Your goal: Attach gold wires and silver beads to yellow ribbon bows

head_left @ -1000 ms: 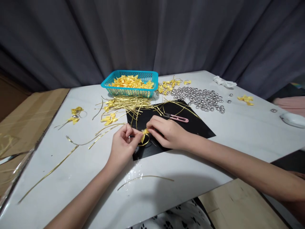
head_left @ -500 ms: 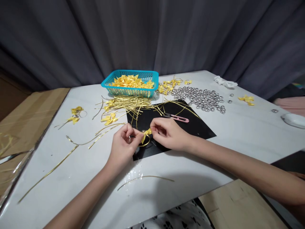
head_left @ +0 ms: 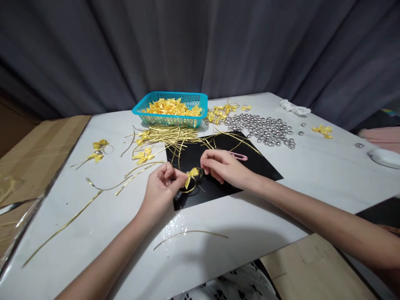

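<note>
Over a black mat (head_left: 218, 185), my left hand (head_left: 164, 183) pinches a yellow ribbon bow (head_left: 193, 172) between thumb and forefinger. A loop of gold cord (head_left: 190, 191) hangs below the bow, and a silver bead (head_left: 188, 172) shows in part behind it. Just right of the bow, my right hand (head_left: 223, 166) is closed with its fingertips together at a thin curl of the cord. The pink-handled thread snips (head_left: 239, 156) lie behind my right hand, their blades hidden by it.
Behind the mat stands a blue basket (head_left: 170, 121) of yellow bows, with a bundle of gold cords (head_left: 170, 135) before it. Many silver beads (head_left: 265, 129) spread to the right. A white dish (head_left: 386, 158) sits at the right edge, and cardboard (head_left: 46, 141) lies left.
My right hand has drawn slightly up and right, off the bow, which now shows more fully. It covers the snips' blades now. My left hand keeps its pinch.
</note>
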Demonstrator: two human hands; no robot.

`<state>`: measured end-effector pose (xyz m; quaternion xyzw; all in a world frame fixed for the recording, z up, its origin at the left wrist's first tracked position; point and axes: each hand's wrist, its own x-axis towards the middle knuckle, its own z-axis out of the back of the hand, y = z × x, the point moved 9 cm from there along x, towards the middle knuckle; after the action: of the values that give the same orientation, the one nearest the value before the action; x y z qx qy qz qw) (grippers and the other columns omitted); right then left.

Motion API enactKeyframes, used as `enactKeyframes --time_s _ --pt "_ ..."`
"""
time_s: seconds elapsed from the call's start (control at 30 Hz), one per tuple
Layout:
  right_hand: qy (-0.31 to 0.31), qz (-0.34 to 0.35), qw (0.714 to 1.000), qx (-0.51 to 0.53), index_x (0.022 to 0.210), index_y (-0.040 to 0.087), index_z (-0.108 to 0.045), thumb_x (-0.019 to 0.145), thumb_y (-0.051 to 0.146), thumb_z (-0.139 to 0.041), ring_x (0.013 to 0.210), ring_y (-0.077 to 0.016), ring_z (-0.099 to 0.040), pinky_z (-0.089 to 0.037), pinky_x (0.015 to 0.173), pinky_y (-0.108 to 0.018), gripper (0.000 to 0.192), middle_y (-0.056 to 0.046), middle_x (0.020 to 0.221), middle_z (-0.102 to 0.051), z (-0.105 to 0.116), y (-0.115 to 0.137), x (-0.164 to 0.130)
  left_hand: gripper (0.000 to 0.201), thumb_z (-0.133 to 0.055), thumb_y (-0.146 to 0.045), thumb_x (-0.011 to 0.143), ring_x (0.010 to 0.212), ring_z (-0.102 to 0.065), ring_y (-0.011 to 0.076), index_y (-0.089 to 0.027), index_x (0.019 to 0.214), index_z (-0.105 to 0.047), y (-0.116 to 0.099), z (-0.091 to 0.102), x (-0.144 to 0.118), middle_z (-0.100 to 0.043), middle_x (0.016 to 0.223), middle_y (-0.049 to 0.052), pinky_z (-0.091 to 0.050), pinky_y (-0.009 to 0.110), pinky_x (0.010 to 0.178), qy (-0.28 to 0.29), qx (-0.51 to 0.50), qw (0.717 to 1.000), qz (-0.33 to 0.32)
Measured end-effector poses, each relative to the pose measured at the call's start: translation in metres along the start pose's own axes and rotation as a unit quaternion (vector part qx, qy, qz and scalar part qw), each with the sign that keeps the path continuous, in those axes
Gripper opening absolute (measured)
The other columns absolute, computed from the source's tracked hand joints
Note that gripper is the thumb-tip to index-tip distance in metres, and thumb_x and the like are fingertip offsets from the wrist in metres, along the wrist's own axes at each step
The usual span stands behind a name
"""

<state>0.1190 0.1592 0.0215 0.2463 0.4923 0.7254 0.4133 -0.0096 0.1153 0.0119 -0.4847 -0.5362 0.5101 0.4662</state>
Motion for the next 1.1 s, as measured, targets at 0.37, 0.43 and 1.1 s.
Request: enactKeyframes --time_s 0.37,0.43,1.1 --pt "-0.092 0.175 0.976 -0.089 0.081 0.012 -0.06 0.085 0.022 -0.052 0.047 -0.0043 -0.04 -0.032 0.045 -0.017 0.013 0.001 0.064 -0.056 -0.003 0.02 -0.015 0.039 -0.066 -0.011 0.065 0.055 -0.05 0.0091 -0.021 0.06 -0.029 0.005 -0.002 -0.001 -0.061 0.058 -0.003 -0.039 0.022 0.057 0.008 -0.027 0.999 0.016" --pt "-0.101 0.2 0.968 -0.118 0.081 0.012 -0.061 0.086 0.021 -0.05 0.05 -0.005 -0.043 -0.033 0.047 -0.018 0.014 -0.001 0.067 -0.058 -0.002 0.024 -0.018 0.038 -0.066 -0.013 0.065 0.055 -0.05 0.0093 -0.021 0.059 -0.029 0.003 -0.003 -0.001 -0.061 0.058 -0.003 -0.039 0.022 0.056 0.013 -0.014 1.0 0.013" --pt "0.193 -0.038 0.966 0.165 0.078 0.013 -0.057 0.079 0.03 -0.06 0.038 -0.0022 -0.035 -0.031 0.034 -0.016 0.017 0.005 0.058 -0.05 -0.024 -0.005 -0.012 0.039 -0.065 -0.016 0.068 0.053 -0.046 0.0089 -0.022 0.06 -0.028 0.005 -0.018 -0.003 -0.059 0.06 -0.002 -0.037 0.022 0.053 0.116 0.025 0.992 0.03"
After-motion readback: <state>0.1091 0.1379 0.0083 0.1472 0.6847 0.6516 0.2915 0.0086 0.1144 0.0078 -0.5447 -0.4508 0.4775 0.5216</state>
